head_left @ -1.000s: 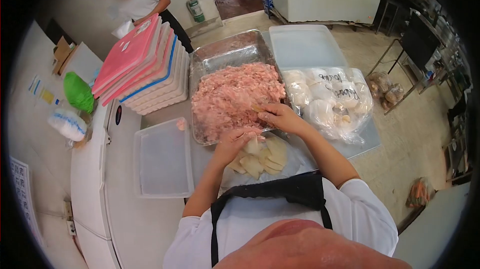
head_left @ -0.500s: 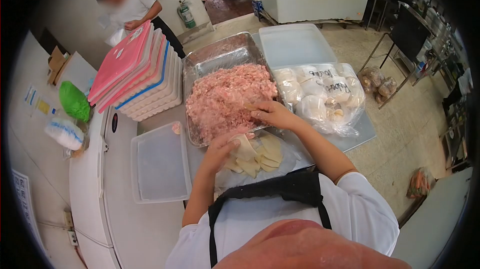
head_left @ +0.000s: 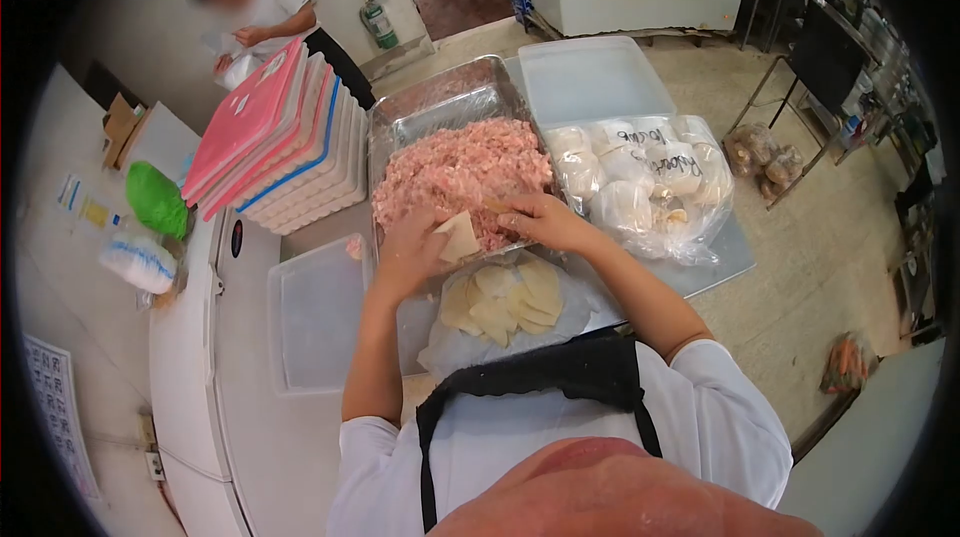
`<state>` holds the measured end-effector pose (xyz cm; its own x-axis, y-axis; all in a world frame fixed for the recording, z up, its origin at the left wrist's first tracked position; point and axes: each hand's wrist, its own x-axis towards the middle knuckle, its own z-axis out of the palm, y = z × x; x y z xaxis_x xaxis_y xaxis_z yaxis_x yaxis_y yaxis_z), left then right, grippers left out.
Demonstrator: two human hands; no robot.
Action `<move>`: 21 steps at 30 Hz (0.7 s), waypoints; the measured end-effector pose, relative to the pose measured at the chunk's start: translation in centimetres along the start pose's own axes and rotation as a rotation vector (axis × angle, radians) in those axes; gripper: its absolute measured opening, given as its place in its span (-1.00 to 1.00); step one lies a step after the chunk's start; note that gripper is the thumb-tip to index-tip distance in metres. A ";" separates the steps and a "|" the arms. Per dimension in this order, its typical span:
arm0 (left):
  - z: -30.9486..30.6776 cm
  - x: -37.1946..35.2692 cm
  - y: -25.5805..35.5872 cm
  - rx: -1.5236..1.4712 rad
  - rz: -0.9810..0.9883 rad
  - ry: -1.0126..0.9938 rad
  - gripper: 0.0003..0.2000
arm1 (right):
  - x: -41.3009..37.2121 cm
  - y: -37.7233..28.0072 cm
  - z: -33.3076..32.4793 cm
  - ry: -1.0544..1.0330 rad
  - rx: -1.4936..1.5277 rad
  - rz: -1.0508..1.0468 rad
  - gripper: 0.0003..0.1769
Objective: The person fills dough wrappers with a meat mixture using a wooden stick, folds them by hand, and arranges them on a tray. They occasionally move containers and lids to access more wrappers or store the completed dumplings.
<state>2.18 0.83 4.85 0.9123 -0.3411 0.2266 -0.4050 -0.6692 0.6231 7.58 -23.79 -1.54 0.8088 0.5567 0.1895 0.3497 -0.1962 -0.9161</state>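
Observation:
A deep metal tray (head_left: 498, 87) holds a large heap of pink ground meat (head_left: 455, 165). Over the near edge of the heap, my left hand (head_left: 405, 249) grips a pale dumpling wrapper (head_left: 459, 237) by its left side. My right hand (head_left: 545, 221) is closed at the meat's near right edge, around a small flat tan piece (head_left: 495, 205) that looks like a spatula; most of it is hidden. Just below the tray, loose dumpling wrappers (head_left: 495, 309) lie overlapping on a clear plastic sheet.
Stacked trays with pink lids (head_left: 250, 127) stand left of the meat. A clear lidlike tray (head_left: 318, 322) lies nearer, another plastic tray (head_left: 595, 77) farther back. Right of the meat is a bag of wrapped white bundles (head_left: 650, 182). A person (head_left: 270, 17) stands behind the stack.
My left hand has moved up from the wrapper pile to the meat, carrying one wrapper. The right hand stays at the meat's edge. The person behind has raised their hands.

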 end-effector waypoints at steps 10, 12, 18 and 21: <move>4.6 1.2 -2.9 -1.468 -0.304 0.546 -0.68 | 0.1 0.1 0.2 0.056 0.241 0.096 -0.73; 4.8 1.2 -3.1 -1.580 -0.267 0.566 -0.67 | -0.1 -0.7 0.0 0.116 0.361 0.162 -0.77; 5.7 1.9 -3.8 -1.592 -0.208 0.613 -0.68 | -0.6 -1.1 -0.9 0.333 0.405 0.200 -0.68; 5.9 2.5 -3.3 -1.688 -0.198 0.559 -0.67 | -0.1 -1.4 -1.8 0.307 0.299 0.172 -0.65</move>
<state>5.45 -1.73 -1.01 0.9902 0.1339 0.0388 -0.1300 0.7868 0.6034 7.87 -25.06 0.39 0.9616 0.2624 0.0806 0.0830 0.0021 -0.9965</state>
